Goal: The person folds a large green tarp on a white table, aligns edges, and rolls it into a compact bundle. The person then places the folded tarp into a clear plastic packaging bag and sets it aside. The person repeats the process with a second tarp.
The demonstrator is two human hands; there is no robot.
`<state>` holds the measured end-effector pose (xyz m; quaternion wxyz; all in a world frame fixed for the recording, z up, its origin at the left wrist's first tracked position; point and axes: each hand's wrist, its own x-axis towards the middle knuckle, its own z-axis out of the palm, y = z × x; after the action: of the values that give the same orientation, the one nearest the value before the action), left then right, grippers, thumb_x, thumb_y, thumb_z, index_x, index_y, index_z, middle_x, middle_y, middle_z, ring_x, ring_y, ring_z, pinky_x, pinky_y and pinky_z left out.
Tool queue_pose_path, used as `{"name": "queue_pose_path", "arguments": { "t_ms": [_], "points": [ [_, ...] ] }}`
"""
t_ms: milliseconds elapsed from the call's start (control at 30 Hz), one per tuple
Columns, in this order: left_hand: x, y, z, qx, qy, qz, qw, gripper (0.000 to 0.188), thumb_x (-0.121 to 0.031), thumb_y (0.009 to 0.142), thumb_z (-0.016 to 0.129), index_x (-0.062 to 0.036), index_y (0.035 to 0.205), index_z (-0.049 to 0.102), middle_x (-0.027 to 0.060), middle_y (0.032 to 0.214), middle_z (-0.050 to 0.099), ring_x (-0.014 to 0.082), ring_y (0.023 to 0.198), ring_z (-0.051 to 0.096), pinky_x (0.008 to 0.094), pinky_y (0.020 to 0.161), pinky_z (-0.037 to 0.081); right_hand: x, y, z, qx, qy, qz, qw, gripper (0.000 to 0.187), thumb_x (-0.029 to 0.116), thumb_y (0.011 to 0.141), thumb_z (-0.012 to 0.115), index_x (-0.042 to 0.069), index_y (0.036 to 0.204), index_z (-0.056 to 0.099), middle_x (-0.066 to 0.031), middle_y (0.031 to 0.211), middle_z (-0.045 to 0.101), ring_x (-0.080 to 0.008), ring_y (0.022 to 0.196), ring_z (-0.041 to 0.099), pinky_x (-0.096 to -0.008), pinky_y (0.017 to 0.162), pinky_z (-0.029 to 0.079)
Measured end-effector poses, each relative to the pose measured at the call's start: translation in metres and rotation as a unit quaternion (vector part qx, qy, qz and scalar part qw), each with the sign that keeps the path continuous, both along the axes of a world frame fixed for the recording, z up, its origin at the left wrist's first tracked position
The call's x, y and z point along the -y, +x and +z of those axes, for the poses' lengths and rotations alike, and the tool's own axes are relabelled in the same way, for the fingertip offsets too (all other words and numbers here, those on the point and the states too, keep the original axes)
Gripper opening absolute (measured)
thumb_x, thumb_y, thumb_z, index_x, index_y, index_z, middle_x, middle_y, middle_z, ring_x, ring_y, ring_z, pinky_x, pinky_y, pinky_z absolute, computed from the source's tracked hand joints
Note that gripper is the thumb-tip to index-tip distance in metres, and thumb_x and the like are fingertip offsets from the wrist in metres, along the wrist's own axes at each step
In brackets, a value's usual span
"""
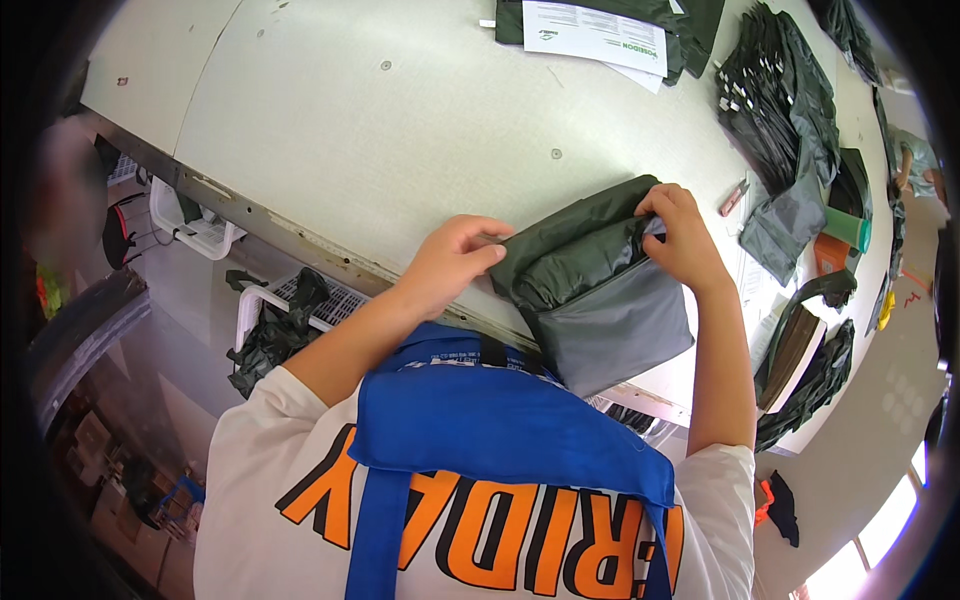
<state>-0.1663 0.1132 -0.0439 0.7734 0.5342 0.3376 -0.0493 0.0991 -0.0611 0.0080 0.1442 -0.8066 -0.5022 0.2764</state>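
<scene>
A dark green folded fabric bundle (pixel 575 268) lies at the near edge of the white table, tilted up to the right. A grey fabric panel (pixel 620 330) hangs from its near side, partly over the table's edge. At the bundle's left end, my left hand (pixel 450 262) has its thumb and fingertips closed at the fabric's edge. My right hand (pixel 685 240) pinches the upper right corner, its fingers curled over the rim of the cloth. The inside of the bundle is mostly hidden by its folds.
Dark fabric with printed white sheets (pixel 595 40) lies at the far side. To the right are a pile of black pieces (pixel 765 100), a small red cutter (pixel 735 197) and a green tape roll (pixel 848 229). White baskets (pixel 250 310) stand below the table's left edge.
</scene>
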Motion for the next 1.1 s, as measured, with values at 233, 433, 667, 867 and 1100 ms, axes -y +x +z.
{"name": "queue_pose_path", "arguments": {
  "t_ms": [233,433,667,867,1100],
  "points": [
    [0.032,-0.015,0.002,-0.076,-0.196,0.213,0.954,0.026,-0.008,0.087,0.063,-0.0059,0.11,0.051,0.0047,0.1,0.055,0.0117,0.093,0.052,0.0264,0.081,0.044,0.001,0.002,0.0,-0.083,0.02,-0.097,0.992,0.023,0.0,0.064,0.057,0.003,0.087,0.061,-0.0098,0.083,0.056,-0.0273,0.089,0.052,-0.0336,0.076,0.044],
    [0.034,-0.002,0.012,-0.023,-0.165,0.179,0.97,0.022,-0.004,0.088,0.059,-0.0038,0.108,0.052,0.0046,0.103,0.055,0.0094,0.094,0.051,0.0248,0.08,0.042,0.0,0.001,0.003,-0.065,0.026,-0.037,0.997,0.016,0.0,0.064,0.055,0.001,0.079,0.058,-0.0087,0.078,0.053,-0.0248,0.081,0.05,-0.0325,0.068,0.042],
    [0.042,0.001,0.004,0.049,-0.175,0.195,0.964,0.027,0.001,0.086,0.057,-0.0015,0.112,0.052,0.0052,0.1,0.056,0.0099,0.089,0.051,0.0235,0.076,0.041,0.015,0.0,0.008,-0.136,0.059,-0.082,0.986,0.012,-0.002,0.062,0.051,0.0,0.074,0.053,-0.0078,0.074,0.047,-0.0234,0.075,0.047,-0.029,0.065,0.039],
    [0.046,-0.003,0.01,-0.087,-0.12,0.173,0.974,0.035,-0.005,0.086,0.062,-0.0003,0.118,0.048,0.0065,0.099,0.054,0.0126,0.091,0.051,0.0272,0.081,0.044,0.025,-0.017,0.0,-0.054,0.104,-0.132,0.984,0.016,-0.001,0.066,0.056,0.004,0.08,0.061,-0.0087,0.096,0.051,-0.0237,0.098,0.047,-0.0332,0.085,0.041],
    [0.048,-0.006,0.015,-0.132,-0.232,0.219,0.938,0.051,-0.013,0.088,0.063,-0.0053,0.129,0.033,0.0108,0.101,0.052,0.0182,0.098,0.051,0.0363,0.092,0.045,0.019,-0.004,-0.015,-0.154,0.082,-0.384,0.907,0.038,0.018,0.09,0.063,0.001,0.122,0.053,0.0,0.082,0.056,-0.0065,0.074,0.049,-0.0198,0.07,0.041]
  ]
}}
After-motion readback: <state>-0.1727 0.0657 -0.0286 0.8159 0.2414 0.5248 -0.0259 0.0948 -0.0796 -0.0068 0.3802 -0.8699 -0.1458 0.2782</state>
